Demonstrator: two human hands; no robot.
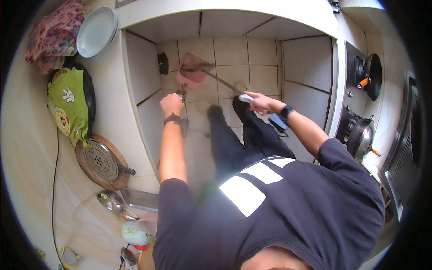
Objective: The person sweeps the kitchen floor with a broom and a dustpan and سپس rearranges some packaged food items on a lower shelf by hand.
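Note:
My right hand (258,102) is wrapped round the white grip (245,98) of a long dark pole (222,81), which angles down to a pink dustpan (193,76) on the tiled floor. My left hand (171,104) is closed, just below and left of the dustpan, on a slim object I cannot make out, mostly hidden by the fingers. My feet and dark trousers (256,135) show between the hands.
Cabinets surround the floor (230,50). On the left counter are plates (94,31), a green cloth (67,108), a steel perforated plate (99,159) and several bowls and utensils. The right stove carries a black pan (374,72) and a steel pot (362,139).

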